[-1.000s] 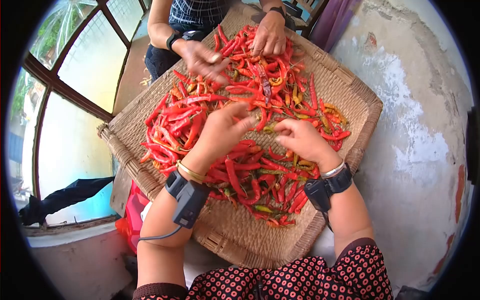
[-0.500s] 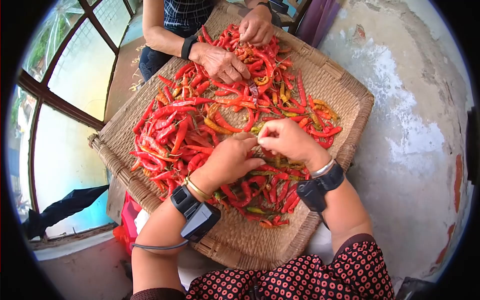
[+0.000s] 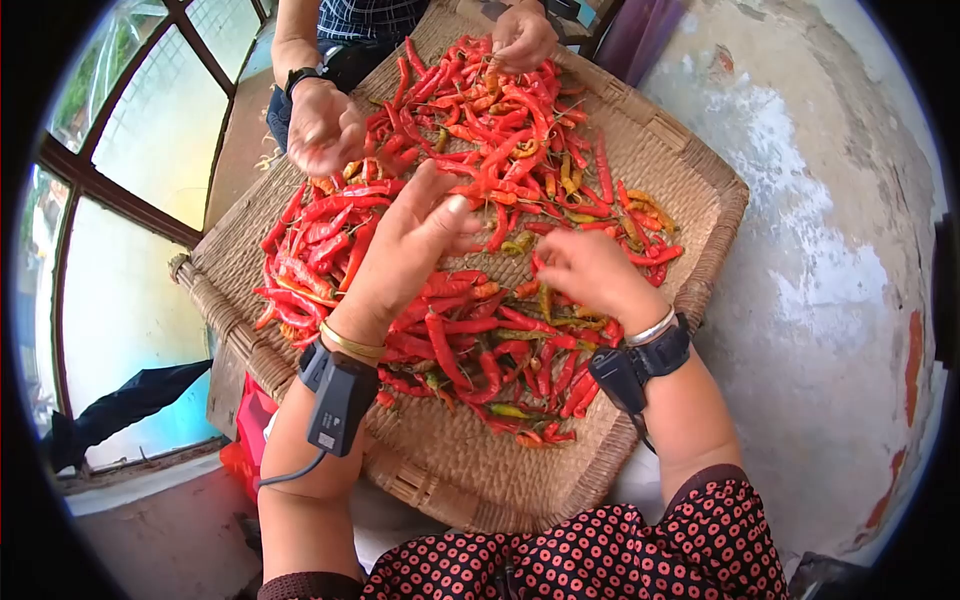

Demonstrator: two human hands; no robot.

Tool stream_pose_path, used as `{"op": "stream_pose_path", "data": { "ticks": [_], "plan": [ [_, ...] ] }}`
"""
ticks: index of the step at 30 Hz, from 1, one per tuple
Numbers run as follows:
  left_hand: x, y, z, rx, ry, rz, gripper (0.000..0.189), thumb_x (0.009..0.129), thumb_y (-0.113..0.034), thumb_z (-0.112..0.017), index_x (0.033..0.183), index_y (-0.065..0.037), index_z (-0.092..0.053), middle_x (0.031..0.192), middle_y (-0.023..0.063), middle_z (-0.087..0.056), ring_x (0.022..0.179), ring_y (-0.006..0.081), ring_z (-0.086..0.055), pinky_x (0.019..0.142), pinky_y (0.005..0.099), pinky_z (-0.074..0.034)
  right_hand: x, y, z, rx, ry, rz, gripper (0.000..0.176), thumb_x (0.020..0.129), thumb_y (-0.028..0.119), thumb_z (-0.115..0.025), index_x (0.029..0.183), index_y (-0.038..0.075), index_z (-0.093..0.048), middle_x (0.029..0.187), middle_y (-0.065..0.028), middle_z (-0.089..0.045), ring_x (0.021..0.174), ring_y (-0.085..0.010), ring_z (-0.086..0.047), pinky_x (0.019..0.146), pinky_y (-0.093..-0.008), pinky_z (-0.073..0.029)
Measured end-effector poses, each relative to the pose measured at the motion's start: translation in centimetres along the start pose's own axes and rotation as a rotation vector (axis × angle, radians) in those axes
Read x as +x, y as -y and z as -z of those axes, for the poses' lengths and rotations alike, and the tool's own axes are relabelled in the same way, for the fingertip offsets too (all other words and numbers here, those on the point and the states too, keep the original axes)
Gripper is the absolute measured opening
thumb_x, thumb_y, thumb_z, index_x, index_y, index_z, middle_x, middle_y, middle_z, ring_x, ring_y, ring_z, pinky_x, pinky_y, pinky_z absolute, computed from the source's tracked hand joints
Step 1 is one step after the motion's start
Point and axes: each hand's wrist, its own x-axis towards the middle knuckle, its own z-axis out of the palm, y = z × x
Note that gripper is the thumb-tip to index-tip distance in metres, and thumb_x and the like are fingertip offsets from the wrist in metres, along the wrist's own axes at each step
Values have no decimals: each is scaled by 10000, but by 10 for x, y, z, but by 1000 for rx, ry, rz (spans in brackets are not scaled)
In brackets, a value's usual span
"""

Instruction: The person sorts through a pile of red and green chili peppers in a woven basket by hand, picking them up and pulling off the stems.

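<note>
Red chili peppers [image 3: 440, 340], some orange or greenish, lie heaped across a woven tray [image 3: 480, 490]. My left hand [image 3: 415, 235] is above the middle of the heap, its fingers stretched forward and thumb apart, with nothing seen in it. Slightly blurred, my right hand [image 3: 595, 270] is low over the peppers on the right side. Its fingers are bent and look slightly apart; red shows beside the fingertips, but I cannot make out a held pepper. A few yellow-green peppers [image 3: 518, 243] lie between my hands.
Across the tray, another person's hand [image 3: 325, 125] hovers at the left and their other hand [image 3: 523, 38] is at the far end. Windows [image 3: 140, 310] stand on the left, a worn plaster wall [image 3: 800, 250] on the right. A pink-red bag [image 3: 252, 425] sits below the tray's left edge.
My hands have come apart: the left moved forward and opened, the right moved slightly right and loosened its pinch. The other person's hands lifted back from the heap.
</note>
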Motion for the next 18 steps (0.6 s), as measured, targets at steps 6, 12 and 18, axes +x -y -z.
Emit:
{"op": "stream_pose_path", "data": {
  "ticks": [6,12,18],
  "plan": [
    [-8,28,13,1478,429,-341,332,720,-208,-666,988,-21,-608,898,125,-605,850,266,-580,734,354,-478,-3,1,-12,-303,288,30,263,701,150,-632,950,72,-603,823,-171,-615,803,-341,-597,715,-427,-472],
    [-14,29,15,1719,541,-243,325,702,-226,-668,972,-51,-615,901,120,-596,920,280,-551,767,368,-474,-1,-1,-5,-206,162,39,195,709,273,-666,734,87,-614,735,-129,-625,745,-322,-606,659,-415,-469],
    [-17,24,1,1249,463,-326,379,712,-197,-680,1044,-41,-586,914,148,-596,874,312,-574,755,380,-474,3,10,2,47,19,91,158,723,197,-649,762,51,-605,708,-122,-616,686,-279,-609,609,-360,-458]
  ]
}}
